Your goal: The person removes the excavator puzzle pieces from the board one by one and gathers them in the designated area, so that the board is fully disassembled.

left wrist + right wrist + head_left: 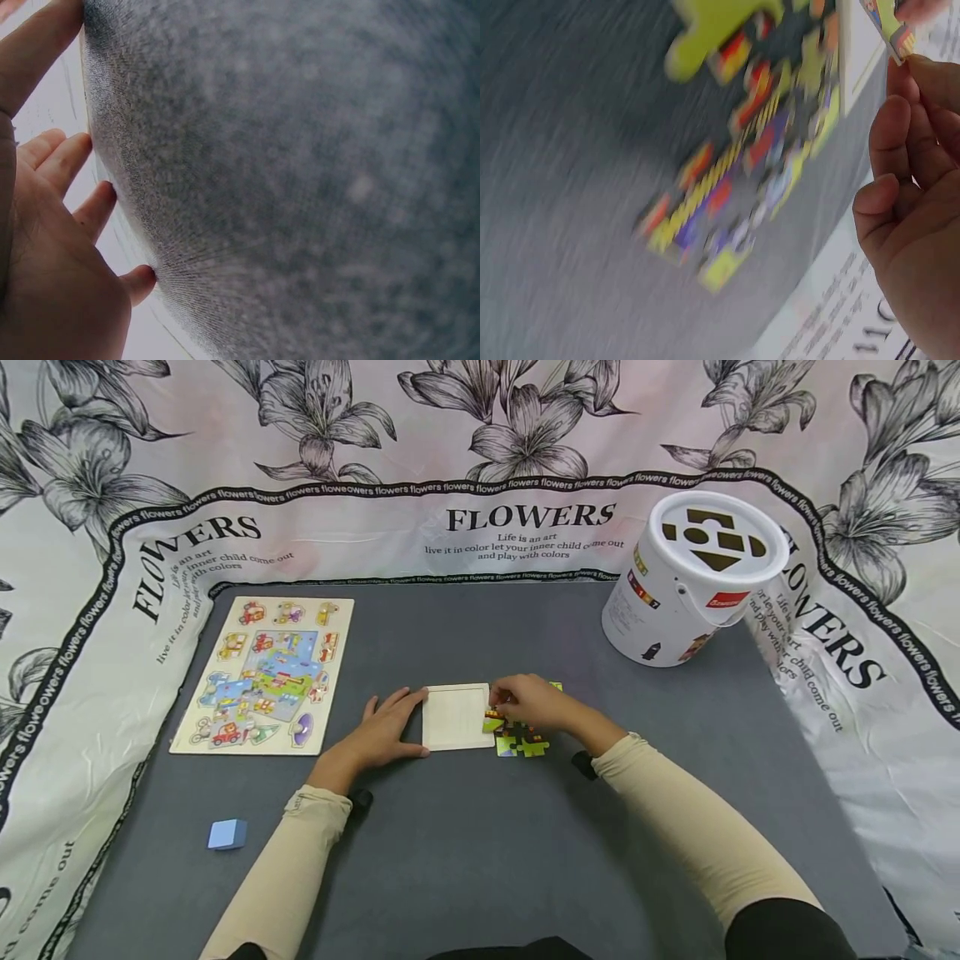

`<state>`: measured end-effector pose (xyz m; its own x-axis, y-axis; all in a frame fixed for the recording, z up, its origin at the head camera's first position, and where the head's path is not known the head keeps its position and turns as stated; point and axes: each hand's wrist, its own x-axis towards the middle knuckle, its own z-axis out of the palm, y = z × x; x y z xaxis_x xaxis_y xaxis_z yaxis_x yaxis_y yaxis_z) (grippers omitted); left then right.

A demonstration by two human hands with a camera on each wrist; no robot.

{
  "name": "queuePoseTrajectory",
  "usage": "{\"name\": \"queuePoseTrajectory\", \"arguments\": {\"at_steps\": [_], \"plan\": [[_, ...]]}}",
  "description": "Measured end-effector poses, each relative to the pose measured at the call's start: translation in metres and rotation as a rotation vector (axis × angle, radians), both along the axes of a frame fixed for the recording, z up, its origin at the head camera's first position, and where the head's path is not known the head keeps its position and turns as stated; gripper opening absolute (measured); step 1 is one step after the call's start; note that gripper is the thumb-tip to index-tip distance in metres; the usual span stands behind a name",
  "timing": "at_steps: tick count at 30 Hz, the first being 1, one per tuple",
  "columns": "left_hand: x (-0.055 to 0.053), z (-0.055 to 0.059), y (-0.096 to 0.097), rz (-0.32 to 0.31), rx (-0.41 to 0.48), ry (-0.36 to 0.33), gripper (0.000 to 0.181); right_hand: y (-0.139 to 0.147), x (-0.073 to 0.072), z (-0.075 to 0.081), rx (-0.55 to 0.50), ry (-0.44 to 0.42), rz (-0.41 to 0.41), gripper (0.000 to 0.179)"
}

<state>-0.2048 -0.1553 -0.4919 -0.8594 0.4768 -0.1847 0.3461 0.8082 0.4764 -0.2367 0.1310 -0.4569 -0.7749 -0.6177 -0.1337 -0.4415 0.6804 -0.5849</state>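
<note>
A shallow pale wooden puzzle tray (456,718) lies on the grey tabletop in front of the person. At its left edge rests the left hand (378,732), fingers spread and thumb near the lower left corner. Over the tray's right edge is the right hand (536,703), which pinches a jigsaw piece (887,28) between thumb and fingertips in the right wrist view. Beneath and beside that hand lie several loose jigsaw pieces (534,748), green, yellow, red and purple, partly hidden by it in the head view. The left wrist view shows mostly blurred grey surface beyond the left fingers (69,159).
To the left lies a wooden picture board (341,618) with vehicle pictures and a colourful pile on it. A small blue block (227,834) sits nearer the person. At the back right stands a white lidded bucket (637,618), and flower-printed cloth (360,539) surrounds the grey top.
</note>
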Motion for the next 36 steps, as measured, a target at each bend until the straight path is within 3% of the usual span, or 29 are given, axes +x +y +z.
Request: {"name": "queuePoseTrajectory", "arguments": {"at_steps": [7,16,24,36], "plan": [[-0.001,0.002,-0.005,0.005,0.002,0.009,0.097,0.037,-0.001,0.008,0.012,-0.045,-0.025,0.008],[0.001,0.003,-0.008,0.002,0.007,-0.003,0.096,0.075,0.011,0.003,0.056,-0.122,-0.026,0.008],[0.002,0.003,-0.011,0.013,0.009,-0.006,0.096,0.079,0.014,-0.008,0.031,-0.135,0.009,0.007],[0.004,0.003,-0.01,-0.001,0.014,-0.005,0.095,0.076,0.019,-0.014,0.05,-0.099,-0.024,0.006]]}}
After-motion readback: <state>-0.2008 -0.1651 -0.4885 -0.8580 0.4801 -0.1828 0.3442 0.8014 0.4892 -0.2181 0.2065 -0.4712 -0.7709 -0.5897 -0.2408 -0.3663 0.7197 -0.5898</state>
